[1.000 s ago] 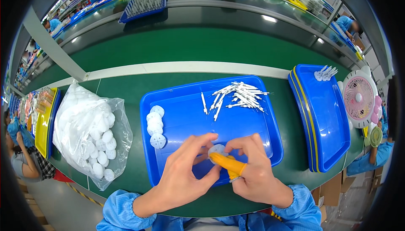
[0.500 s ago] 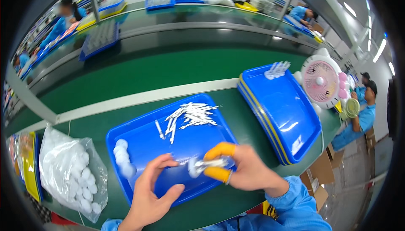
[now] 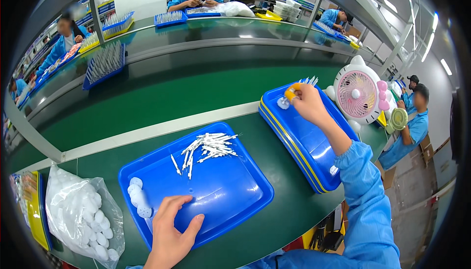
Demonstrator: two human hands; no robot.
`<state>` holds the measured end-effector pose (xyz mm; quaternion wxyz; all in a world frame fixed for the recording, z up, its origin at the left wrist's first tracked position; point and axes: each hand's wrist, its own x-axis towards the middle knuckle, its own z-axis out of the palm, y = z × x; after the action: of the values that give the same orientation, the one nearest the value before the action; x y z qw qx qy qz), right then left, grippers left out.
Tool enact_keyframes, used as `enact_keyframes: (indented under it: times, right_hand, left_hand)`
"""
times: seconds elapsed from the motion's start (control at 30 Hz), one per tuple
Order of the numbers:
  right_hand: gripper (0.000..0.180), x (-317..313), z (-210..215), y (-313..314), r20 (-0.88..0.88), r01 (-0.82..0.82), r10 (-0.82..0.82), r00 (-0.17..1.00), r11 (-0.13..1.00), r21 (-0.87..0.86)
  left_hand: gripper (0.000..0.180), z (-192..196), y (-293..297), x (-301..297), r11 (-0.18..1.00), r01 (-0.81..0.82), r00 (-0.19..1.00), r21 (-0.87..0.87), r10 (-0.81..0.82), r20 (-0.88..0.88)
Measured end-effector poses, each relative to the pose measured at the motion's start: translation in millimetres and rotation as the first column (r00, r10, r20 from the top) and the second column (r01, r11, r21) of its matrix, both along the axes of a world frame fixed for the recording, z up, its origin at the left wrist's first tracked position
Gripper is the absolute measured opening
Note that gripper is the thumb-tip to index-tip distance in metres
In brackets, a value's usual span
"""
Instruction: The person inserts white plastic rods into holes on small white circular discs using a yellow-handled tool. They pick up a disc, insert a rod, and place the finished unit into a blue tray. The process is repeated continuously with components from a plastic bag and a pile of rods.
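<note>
Right hand [image 3: 308, 103], orange-capped fingers pinching a small white round plastic disc [image 3: 283, 103], reached over the far stacked blue plastic trays [image 3: 314, 151]. Left hand [image 3: 171, 229] lay spread, empty, on the near blue tray [image 3: 230, 195], just beside a row of white discs [image 3: 137, 198]; white sticks [image 3: 206, 147] lay farther off.

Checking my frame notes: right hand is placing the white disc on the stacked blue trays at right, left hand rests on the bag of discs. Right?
One thing is off. In the head view the left hand rests on the near blue tray, beside the row of white discs, not on the bag of discs. The right hand does hold the white disc over the stacked blue trays.
</note>
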<state>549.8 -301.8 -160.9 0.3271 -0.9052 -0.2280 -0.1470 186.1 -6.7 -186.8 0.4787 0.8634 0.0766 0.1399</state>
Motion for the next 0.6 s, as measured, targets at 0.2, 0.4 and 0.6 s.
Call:
enact_keyframes:
  times: [0.2,0.4,0.6]
  right_hand:
    - [0.019,7.2,-1.6,27.5,-0.079,0.027,-0.033,0.996,0.997,-0.071]
    - [0.021,15.1,7.7,3.4,-0.083,0.107,-0.117,0.990,0.987,-0.118]
    - [0.029,36.5,10.3,-7.3,-0.236,0.109,-0.120,0.964,0.992,-0.059]
  left_hand:
    - [0.034,-1.8,4.4,0.3,0.998,0.003,1.000,0.057,-0.003,-0.006]
    - [0.033,-0.6,3.2,-1.7,0.999,-0.003,1.000,0.041,0.003,0.009]
    - [0.031,-1.9,2.9,-0.2,0.997,0.011,1.000,0.071,-0.011,-0.009]
